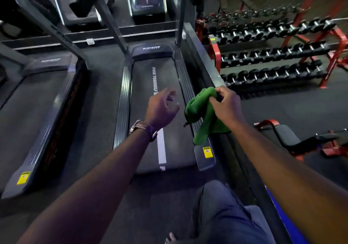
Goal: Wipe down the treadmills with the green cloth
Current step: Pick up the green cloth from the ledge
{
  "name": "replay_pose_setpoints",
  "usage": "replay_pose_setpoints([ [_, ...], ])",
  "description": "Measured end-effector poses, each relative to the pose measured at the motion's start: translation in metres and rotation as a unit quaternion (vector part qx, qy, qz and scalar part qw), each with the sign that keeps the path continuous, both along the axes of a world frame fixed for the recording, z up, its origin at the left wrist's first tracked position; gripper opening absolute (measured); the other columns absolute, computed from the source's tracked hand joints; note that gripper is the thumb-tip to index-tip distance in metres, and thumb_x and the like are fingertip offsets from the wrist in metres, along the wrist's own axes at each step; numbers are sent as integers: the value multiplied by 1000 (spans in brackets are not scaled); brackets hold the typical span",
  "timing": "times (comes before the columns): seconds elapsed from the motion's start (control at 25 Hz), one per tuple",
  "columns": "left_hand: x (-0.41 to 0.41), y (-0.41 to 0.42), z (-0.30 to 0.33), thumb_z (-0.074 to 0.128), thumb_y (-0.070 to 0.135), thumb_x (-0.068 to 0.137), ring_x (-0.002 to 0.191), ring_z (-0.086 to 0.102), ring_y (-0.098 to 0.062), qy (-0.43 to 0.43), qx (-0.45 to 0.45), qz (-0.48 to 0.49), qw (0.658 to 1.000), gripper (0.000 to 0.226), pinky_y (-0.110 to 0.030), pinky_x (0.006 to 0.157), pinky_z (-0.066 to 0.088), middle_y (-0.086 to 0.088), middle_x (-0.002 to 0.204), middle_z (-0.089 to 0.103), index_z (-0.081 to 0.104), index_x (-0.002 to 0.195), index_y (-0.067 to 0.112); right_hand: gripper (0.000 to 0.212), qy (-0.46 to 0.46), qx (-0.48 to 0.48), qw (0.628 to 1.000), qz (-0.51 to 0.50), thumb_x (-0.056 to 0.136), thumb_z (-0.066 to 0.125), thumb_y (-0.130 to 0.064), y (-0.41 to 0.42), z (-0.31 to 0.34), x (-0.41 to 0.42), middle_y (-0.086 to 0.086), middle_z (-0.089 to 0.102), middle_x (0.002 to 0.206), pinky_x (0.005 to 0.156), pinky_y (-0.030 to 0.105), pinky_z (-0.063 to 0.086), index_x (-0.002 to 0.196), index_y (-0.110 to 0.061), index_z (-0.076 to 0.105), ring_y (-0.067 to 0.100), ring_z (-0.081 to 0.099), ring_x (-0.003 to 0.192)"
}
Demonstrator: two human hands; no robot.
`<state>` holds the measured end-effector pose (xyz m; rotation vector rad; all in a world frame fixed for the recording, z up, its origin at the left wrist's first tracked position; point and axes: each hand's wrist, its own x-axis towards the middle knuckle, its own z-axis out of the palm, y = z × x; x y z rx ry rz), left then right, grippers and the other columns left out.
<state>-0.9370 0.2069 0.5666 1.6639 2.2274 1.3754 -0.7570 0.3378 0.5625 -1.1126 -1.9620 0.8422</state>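
Right hand (225, 102) grips the green cloth (202, 115) over the treadmill (165, 85) belt's right edge; left hand (162, 108) spread, empty, beside it.

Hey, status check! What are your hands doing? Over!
Right hand grips green cloth. Left hand open, empty. Treadmill belt unobstructed.
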Motion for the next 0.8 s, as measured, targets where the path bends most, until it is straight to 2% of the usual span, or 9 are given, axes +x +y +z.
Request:
replay_pose_setpoints([
  [0.04, -28, 18, 4, 68, 21, 72, 82, 66, -11, -10, 10, 4, 1000, 37, -34, 70, 57, 1, 99, 70, 64, 108, 12, 18, 1, 3, 1000, -5, 83, 68, -16, 18, 7, -25, -2, 69, 88, 63, 2, 36, 100, -13, 69, 10, 61, 79],
  [0.16, -105, 77, 2, 72, 14, 74, 82, 66, -8, -26, 30, 9, 999, 36, -29, 70, 56, 4, 100, 70, 63, 108, 13, 18, 3, 9, 1000, -14, 85, 69, -17, 81, 10, -100, -6, 68, 90, 62, -2, 35, 102, -15, 69, 5, 60, 81],
  [0.28, -182, 159, -10, 73, 11, 74, 81, 66, -6, -38, 53, 1, 998, 34, -29, 71, 57, 5, 97, 70, 64, 107, 13, 18, 21, 19, 999, -18, 85, 70, -18, 159, 4, -177, -8, 67, 88, 63, 0, 37, 102, -17, 71, 3, 60, 79],
  [0.36, -228, 226, -4, 72, 10, 75, 79, 67, -7, -88, 64, 1, 994, 31, -31, 72, 59, 5, 95, 71, 65, 105, 14, 16, 32, 18, 999, -28, 84, 71, -21, 217, 11, -230, -9, 67, 83, 61, 5, 40, 99, -19, 72, 3, 60, 73],
  [0.52, -326, 381, 60, 69, 8, 74, 76, 67, -6, -104, 52, -2, 993, 28, -31, 72, 58, 5, 92, 71, 66, 100, 17, 14, 59, -32, 995, -70, 79, 73, -26, 348, 67, -334, -11, 70, 81, 70, 22, 52, 92, -23, 70, 5, 66, 77],
  [0.8, -457, 521, 186, 70, 10, 74, 81, 66, -10, -22, 1, -53, 998, 32, -23, 76, 54, 0, 97, 71, 64, 106, 10, 18, 49, -63, 988, -131, 78, 74, -21, 476, 191, -435, -9, 69, 85, 72, 19, 51, 95, -23, 70, 7, 66, 82],
])
